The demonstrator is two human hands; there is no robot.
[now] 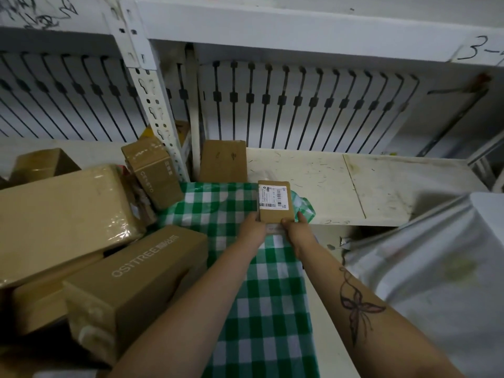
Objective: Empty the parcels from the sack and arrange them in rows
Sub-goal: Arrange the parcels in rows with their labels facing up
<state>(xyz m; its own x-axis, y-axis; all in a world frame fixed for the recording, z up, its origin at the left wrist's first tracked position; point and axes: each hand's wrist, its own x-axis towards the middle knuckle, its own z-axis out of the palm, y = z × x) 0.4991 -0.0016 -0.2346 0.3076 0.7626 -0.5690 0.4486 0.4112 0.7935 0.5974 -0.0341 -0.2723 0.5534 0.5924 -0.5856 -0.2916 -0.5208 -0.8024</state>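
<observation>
- Both hands are clamping the small parcel [276, 211] by its near edge: left hand [253, 226] is pinching the near-left corner, right hand [296, 227] is pinching the near-right corner with the thumb on top.
- Small parcel is sitting label-up over the far right corner of the green checked sack [245, 282], at or just above the cloth. I can't tell if it is touching.
- Sack is lying stretched out towards the person on the shelf board [354, 184] and is looking mostly flat. A bunched bit of it is poking out just right of the small parcel. I can't tell whether anything is remaining inside, as no opening is showing.
- Progress, my read: the unloading is looking largely done and the arranging is barely started.
- Left of the sack, boxes are lying in a heap, not in rows: the large taped box [62, 216], the OSITTREE box [136, 276] touching the sack's left edge, and the CENSTO box [154, 173] leaning tilted at the far left corner.
- Just behind the sack, one plain box [223, 162] is standing upright. That is the only thing looking placed.
- Right of the sack, the shelf board is showing bare surface, so I'm guessing the row is going there.
- Further right of the sack, a white bag [436, 268] is draping down. Its contents are hidden.
- Left to do: setting down the small parcel and lining up the heap.
</observation>
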